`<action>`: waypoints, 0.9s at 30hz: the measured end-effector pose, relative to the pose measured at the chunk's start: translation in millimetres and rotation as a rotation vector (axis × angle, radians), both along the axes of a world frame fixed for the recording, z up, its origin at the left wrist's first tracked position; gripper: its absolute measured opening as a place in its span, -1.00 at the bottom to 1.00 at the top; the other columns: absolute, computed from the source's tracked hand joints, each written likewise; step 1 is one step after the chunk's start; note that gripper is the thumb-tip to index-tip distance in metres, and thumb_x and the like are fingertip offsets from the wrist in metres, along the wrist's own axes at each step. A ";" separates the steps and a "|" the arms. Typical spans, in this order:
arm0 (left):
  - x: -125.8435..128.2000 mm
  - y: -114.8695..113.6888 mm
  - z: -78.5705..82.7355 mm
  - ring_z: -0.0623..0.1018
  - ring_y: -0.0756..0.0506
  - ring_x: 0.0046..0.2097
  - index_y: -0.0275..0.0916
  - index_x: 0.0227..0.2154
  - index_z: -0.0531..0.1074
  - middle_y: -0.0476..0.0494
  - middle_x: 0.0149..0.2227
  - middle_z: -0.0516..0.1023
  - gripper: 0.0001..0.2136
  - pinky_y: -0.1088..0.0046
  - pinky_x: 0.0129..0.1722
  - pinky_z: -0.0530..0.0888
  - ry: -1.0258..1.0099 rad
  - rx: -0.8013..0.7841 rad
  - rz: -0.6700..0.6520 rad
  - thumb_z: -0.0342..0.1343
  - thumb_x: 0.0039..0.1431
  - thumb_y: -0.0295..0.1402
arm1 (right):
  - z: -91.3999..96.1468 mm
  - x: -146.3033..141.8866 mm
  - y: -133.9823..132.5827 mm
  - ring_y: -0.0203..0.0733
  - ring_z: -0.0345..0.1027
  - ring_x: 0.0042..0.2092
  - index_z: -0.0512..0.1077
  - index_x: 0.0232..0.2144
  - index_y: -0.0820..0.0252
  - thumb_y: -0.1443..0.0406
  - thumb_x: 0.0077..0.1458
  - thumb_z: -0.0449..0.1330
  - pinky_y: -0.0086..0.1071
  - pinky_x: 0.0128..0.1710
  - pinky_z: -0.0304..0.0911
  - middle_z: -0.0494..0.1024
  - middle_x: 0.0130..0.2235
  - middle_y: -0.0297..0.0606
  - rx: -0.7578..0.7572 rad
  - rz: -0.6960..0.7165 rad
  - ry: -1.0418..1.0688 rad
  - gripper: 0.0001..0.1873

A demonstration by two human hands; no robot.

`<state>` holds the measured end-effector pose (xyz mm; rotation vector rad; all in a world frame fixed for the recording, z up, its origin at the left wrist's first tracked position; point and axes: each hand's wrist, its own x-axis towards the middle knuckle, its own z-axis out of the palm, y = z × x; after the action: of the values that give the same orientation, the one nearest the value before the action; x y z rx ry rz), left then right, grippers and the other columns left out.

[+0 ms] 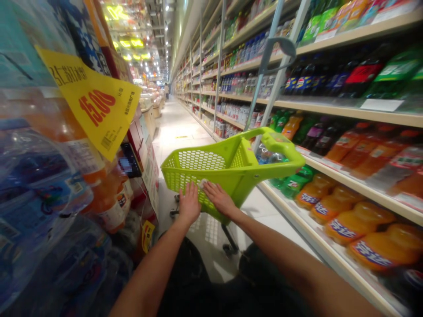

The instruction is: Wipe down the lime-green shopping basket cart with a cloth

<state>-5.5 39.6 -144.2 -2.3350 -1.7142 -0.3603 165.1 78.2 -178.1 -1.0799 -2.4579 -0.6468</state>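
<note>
A lime-green shopping cart (243, 193) with perforated sides stands sideways in front of me, its handle (287, 165) to the right. My left hand (189, 203) lies with fingers extended against the near side of the basket. Just to its right, my right hand (218, 197) presses a small crumpled white wipe (202, 183) to the same side panel; most of the wipe is hidden under the fingers. The inside of the basket is only partly visible.
Shelves (350, 112) of bottled drinks line the right side, with orange soda bottles (358, 218) at the bottom. Stacked drink packs (39, 185) and a yellow price sign (95, 103) are close on my left. The aisle floor (175, 121) runs ahead toward a distant person (167, 91).
</note>
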 end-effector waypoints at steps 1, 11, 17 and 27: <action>2.1 -0.1 1.8 -0.07 -0.22 0.29 -0.38 0.21 -0.02 -0.27 0.29 -0.08 -0.39 0.00 0.21 -0.06 0.000 -0.003 0.001 -0.09 0.07 -0.37 | 11.1 1.0 -0.3 -0.10 -0.10 0.26 0.19 0.12 0.28 0.47 0.10 -0.07 -0.06 0.18 -0.07 0.17 0.20 -0.08 0.024 -0.007 0.029 -0.50; 22.7 -15.0 9.4 -0.10 -0.19 0.30 -0.37 0.22 -0.04 -0.22 0.30 -0.13 -0.41 0.03 0.22 -0.07 0.036 -0.010 -0.044 -0.14 0.11 -0.33 | -12.3 31.7 -10.0 -0.03 0.07 0.19 0.29 0.04 0.33 0.50 0.07 -0.05 -0.05 0.09 0.09 0.25 0.16 -0.07 0.070 -0.069 -0.065 -0.54; 30.8 -19.2 6.9 -0.11 -0.18 0.30 -0.37 0.22 -0.05 -0.21 0.30 -0.11 -0.43 0.04 0.22 -0.05 0.043 -0.032 -0.062 -0.18 0.13 -0.36 | -17.3 40.2 -19.8 -0.05 0.11 0.17 0.31 0.02 0.29 0.49 0.09 -0.07 -0.08 0.08 0.11 0.30 0.13 -0.09 0.109 -0.020 -0.068 -0.56; 49.4 -24.9 22.1 -0.13 -0.20 0.30 -0.38 0.22 -0.06 -0.23 0.30 -0.12 -0.40 0.02 0.22 -0.09 0.053 -0.007 -0.088 -0.15 0.10 -0.34 | 20.1 56.9 -25.2 -0.04 0.03 0.21 0.28 0.05 0.31 0.48 0.09 -0.04 -0.05 0.12 0.02 0.26 0.15 -0.05 0.117 -0.123 -0.004 -0.55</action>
<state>43.9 14.7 -122.2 -2.4077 -1.5956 -0.3048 221.9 53.0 -158.0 -1.1906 -2.3385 -0.8203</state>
